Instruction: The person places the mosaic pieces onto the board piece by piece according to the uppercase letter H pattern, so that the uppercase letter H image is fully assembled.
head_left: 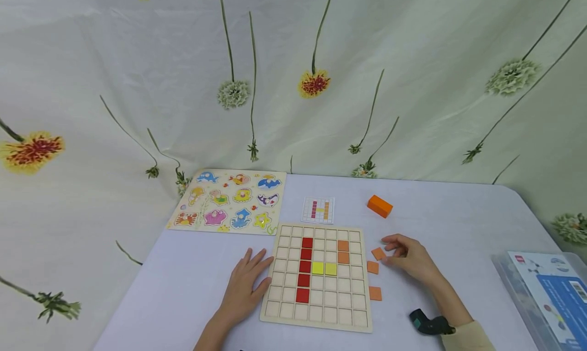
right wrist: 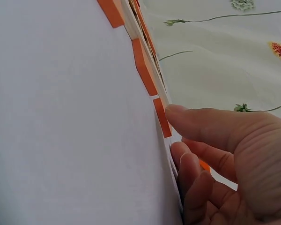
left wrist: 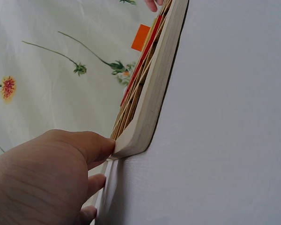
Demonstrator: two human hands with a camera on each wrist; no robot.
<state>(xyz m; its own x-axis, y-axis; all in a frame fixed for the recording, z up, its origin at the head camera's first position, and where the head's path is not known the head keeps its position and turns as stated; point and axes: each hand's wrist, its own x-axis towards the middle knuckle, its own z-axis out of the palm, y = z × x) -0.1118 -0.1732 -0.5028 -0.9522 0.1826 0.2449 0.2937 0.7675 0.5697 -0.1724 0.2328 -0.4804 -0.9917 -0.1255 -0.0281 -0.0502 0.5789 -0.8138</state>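
A square wooden grid board (head_left: 316,316) lies on the table. Set in its cells are a column of red tiles (head_left: 304,266), two yellow tiles (head_left: 324,268) and two orange tiles (head_left: 343,251). My left hand (head_left: 243,290) rests at the board's left edge, fingers spread; in the left wrist view its thumb (left wrist: 96,145) touches the corner. My right hand (head_left: 409,258) is at a loose orange tile (head_left: 378,253) beside the board, its thumb (right wrist: 201,123) at the tile's edge and its other fingers loosely bent. Two more loose orange tiles (head_left: 374,280) lie nearer me.
Behind the board lie a small pattern card (head_left: 318,210) and an orange block (head_left: 379,206). A sea-animal puzzle board (head_left: 229,200) is at the back left. On the right stands a clear plastic box (head_left: 509,285) with a printed blue-and-white label. A flowered cloth hangs behind the table.
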